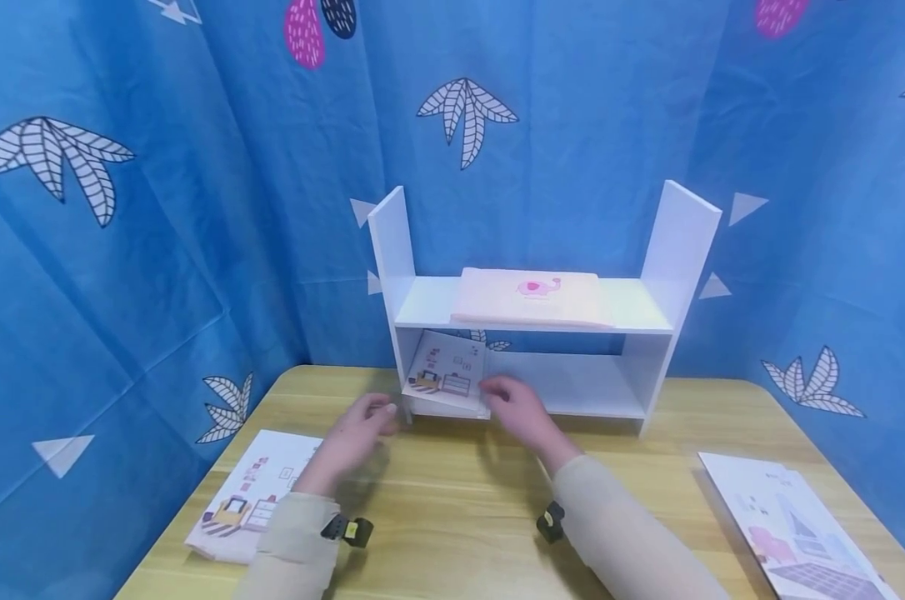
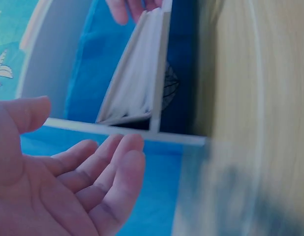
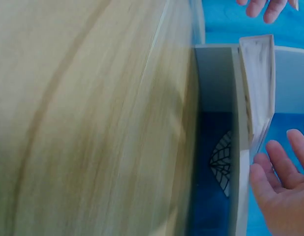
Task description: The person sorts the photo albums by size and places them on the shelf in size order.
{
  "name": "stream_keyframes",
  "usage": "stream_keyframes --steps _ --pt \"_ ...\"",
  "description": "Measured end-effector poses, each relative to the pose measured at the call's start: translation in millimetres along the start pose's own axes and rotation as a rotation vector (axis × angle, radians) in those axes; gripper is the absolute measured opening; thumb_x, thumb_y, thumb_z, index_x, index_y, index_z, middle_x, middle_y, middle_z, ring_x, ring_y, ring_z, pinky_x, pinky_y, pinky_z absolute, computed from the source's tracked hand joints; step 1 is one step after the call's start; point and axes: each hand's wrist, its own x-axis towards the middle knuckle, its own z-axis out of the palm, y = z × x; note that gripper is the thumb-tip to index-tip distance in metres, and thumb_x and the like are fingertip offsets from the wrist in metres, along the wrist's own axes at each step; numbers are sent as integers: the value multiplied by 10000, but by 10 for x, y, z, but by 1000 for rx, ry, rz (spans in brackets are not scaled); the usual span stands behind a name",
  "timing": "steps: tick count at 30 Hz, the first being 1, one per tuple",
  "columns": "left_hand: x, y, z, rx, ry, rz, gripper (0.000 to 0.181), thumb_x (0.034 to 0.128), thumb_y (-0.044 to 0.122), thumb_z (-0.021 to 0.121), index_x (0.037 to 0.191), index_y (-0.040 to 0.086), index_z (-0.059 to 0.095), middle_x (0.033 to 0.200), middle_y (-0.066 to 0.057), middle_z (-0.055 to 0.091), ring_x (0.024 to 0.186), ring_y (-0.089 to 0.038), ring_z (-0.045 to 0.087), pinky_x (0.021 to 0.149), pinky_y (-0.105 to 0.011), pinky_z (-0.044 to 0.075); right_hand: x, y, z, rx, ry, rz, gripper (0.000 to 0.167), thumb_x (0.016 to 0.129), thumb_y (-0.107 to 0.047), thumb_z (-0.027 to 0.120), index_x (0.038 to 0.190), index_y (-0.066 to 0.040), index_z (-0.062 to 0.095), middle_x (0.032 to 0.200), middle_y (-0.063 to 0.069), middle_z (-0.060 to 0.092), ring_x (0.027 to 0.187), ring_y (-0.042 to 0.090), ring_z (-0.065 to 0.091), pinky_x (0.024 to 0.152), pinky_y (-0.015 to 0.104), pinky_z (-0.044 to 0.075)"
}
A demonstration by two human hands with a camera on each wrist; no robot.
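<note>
A white illustrated packet (image 1: 447, 371) lies on the lower shelf of the white rack (image 1: 572, 385), at its left end, its front edge at the shelf's lip. My right hand (image 1: 523, 417) is at the packet's right side, fingers relaxed; in the right wrist view the hand (image 3: 285, 184) is beside the packet (image 3: 258, 78), and whether it touches is unclear. My left hand (image 1: 353, 442) is off the rack's left side, holding nothing. In the left wrist view the left hand (image 2: 88, 182) has its palm up and fingers spread, near the shelf's side panel.
A pink packet with an elephant (image 1: 535, 297) lies on the upper shelf. Another illustrated packet (image 1: 250, 492) rests on the table at left, partly behind my left forearm. At right lie flat printed packets (image 1: 797, 525). A blue patterned curtain (image 1: 542, 150) hangs behind.
</note>
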Motion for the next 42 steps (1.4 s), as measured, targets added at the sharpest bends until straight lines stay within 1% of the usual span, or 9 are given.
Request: stream_keyframes --steps 3,7,10,18,26,31,36,39,42 --pt "-87 23 -138 24 -22 9 513 1064 393 491 1451 57 466 1291 -184 624 1131 -325 637 930 -497 543 -74 -57 1 7 -20 6 377 1005 -338 616 1332 -151 635 1307 20 631 1179 268 596 1013 526 486" --pt "-168 9 -357 138 -10 26 547 1060 431 491 1455 54 467 1302 -166 611 1159 -319 610 954 -514 516 -171 -142 22 13 -31 -12 336 1003 -286 615 1301 -136 651 1256 19 652 1141 251 611 991 497 508" --pt "-209 -43 -518 222 14 15 634 1047 513 476 1478 50 446 1319 -174 598 1176 -333 586 949 -525 498 -239 -201 51 28 -73 -30 290 1004 -264 607 1267 -157 665 1196 10 668 1073 218 636 940 458 539" --pt "-245 -213 -829 350 4 -85 831 1012 644 408 1535 2 339 1475 -301 446 1289 -464 486 998 -627 447 -408 -286 209 229 -315 -54 269 1021 -227 590 1251 -104 658 1152 148 668 1004 300 665 892 532 552" --pt "-305 -339 -1155 396 -25 -173 913 1020 649 351 1565 -69 206 1562 -367 238 1395 -564 270 1076 -713 303 -623 -255 536 355 -535 45 428 1014 -252 603 1374 -24 568 1101 144 723 976 351 700 852 449 581" --pt "-311 -472 -1343 434 -36 -205 946 1017 653 357 1552 -107 181 1547 -412 190 1386 -605 217 1072 -735 274 -690 -256 647 408 -567 77 444 1022 -233 583 1398 -1 535 1136 150 713 994 350 696 874 447 578" --pt "-319 -590 -1492 428 -96 -266 975 1007 634 418 1531 -148 168 1521 -443 179 1371 -635 181 1070 -753 246 -712 -247 696 454 -570 130 486 1017 -228 590 1432 8 497 1176 179 698 1035 367 688 889 467 575" --pt "-270 -595 -1566 448 -136 -281 958 1010 602 444 1520 -164 178 1516 -448 179 1365 -647 174 1060 -763 248 -711 -243 693 470 -558 155 522 1009 -232 596 1458 3 470 1201 180 689 1042 366 688 891 472 574" --pt "-211 -611 -1609 470 -164 -294 961 1003 591 479 1492 -192 211 1485 -461 222 1325 -642 259 1037 -750 304 -712 -241 693 487 -549 169 544 1002 -230 600 1470 4 452 1213 181 684 1044 367 688 892 472 574"
